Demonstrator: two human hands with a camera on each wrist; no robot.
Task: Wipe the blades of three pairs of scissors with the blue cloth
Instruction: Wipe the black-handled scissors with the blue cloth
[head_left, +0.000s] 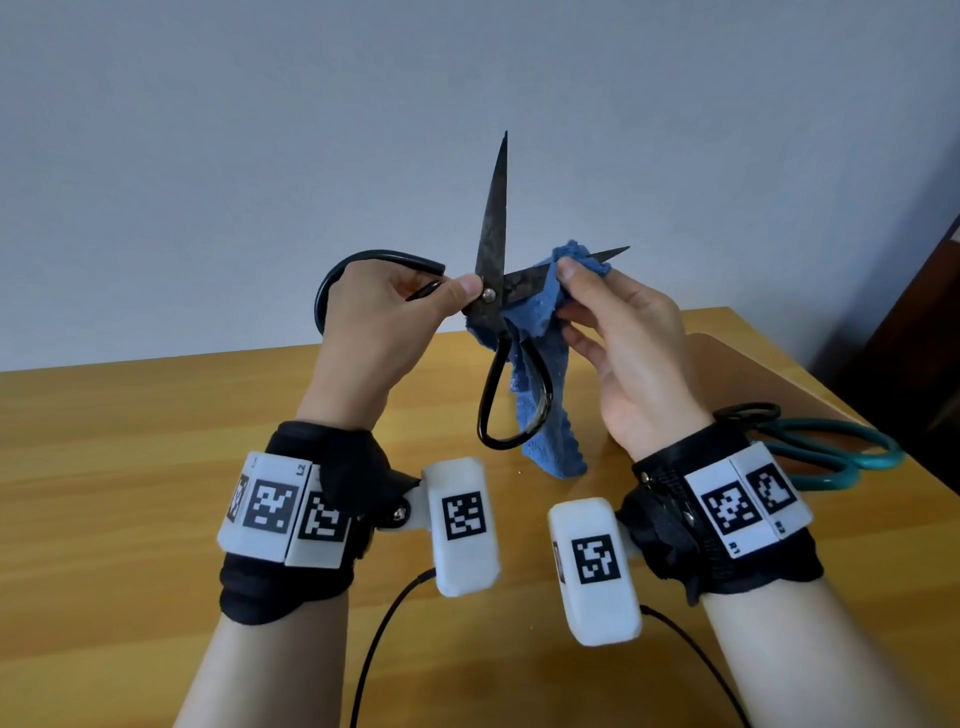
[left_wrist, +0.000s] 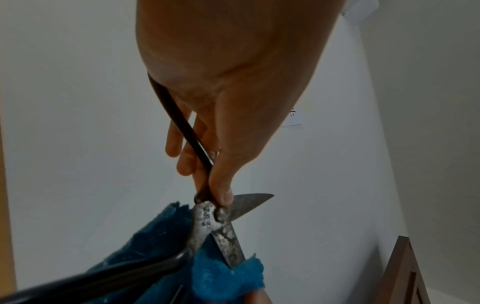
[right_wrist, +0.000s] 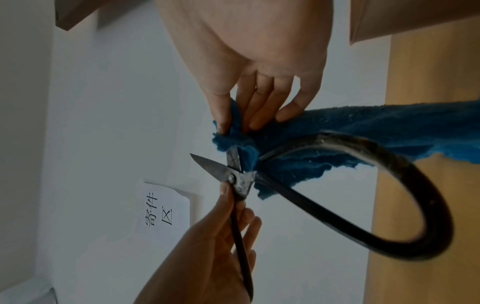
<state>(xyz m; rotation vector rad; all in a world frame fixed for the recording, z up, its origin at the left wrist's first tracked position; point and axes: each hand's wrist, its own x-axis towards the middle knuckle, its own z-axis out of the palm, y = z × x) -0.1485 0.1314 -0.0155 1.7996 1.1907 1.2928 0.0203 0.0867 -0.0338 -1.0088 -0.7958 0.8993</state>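
Large black iron scissors (head_left: 493, 228) are held up above the table with their blades spread wide, one blade pointing up and the other pointing right. My left hand (head_left: 395, 306) grips one handle loop, thumb by the pivot rivet (head_left: 488, 295). My right hand (head_left: 597, 301) pinches the blue cloth (head_left: 540, 374) around the right-pointing blade, whose tip (head_left: 615, 253) sticks out past the cloth. The rest of the cloth hangs down to the tabletop. In the left wrist view the thumb sits beside the scissors' pivot (left_wrist: 221, 211). In the right wrist view the blue cloth (right_wrist: 363, 123) wraps the blade.
A wooden table (head_left: 156, 441) lies below the hands. Teal-handled scissors (head_left: 831, 452) and a dark-handled pair (head_left: 748, 413) lie at the table's right, behind my right wrist. A dark wooden piece of furniture (head_left: 924, 332) stands at the far right. Cables trail from both wrist units.
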